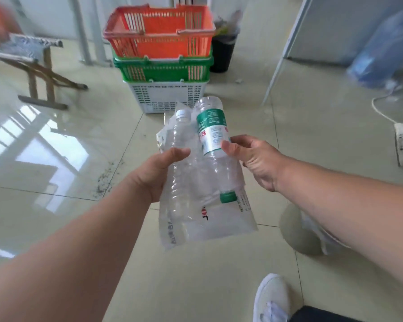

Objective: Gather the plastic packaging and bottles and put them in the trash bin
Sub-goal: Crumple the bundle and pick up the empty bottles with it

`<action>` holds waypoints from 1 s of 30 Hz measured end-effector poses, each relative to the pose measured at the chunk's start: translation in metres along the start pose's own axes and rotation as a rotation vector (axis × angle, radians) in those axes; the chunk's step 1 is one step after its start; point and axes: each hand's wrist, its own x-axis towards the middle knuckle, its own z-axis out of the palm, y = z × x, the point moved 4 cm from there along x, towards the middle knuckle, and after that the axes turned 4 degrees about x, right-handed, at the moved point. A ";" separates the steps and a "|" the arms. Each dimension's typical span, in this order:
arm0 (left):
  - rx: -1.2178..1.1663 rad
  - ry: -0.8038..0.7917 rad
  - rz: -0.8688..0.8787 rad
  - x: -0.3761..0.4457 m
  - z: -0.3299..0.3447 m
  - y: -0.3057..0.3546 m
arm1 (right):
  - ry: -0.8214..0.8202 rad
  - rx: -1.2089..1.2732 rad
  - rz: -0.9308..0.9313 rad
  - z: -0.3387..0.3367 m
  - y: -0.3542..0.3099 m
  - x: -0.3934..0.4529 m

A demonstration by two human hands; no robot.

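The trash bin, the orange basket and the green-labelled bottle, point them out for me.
trash bin [222,54], head view, black front wall.
orange basket [172,43], head view, inside back wall.
green-labelled bottle [212,129], head view, label.

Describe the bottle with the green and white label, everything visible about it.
The labelled bottle is clear, thin plastic and looks empty. It is held upside down: its base points away toward the stacked baskets, and its green cap points toward the person. A green and white label with small print wraps its upper half. The right hand pinches it at the label; it rests against a second clear bottle and the plastic packaging beneath.
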 end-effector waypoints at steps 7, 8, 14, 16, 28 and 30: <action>0.310 -0.057 0.091 0.029 0.146 0.055 | -0.205 0.238 0.029 -0.100 -0.063 -0.091; 0.389 -0.032 0.111 0.039 0.170 0.057 | -0.108 0.242 -0.017 -0.120 -0.064 -0.101; 0.745 0.021 0.236 0.113 0.287 0.034 | 0.406 0.047 -0.399 -0.230 -0.068 -0.150; 0.788 0.002 0.218 0.151 0.306 0.012 | 0.517 -0.008 -0.461 -0.263 -0.057 -0.156; 0.996 0.270 -0.047 0.228 0.314 -0.115 | 0.815 -0.123 -0.168 -0.341 0.091 -0.115; 1.056 0.296 -0.142 0.230 0.305 -0.134 | 0.800 -0.198 -0.095 -0.343 0.114 -0.104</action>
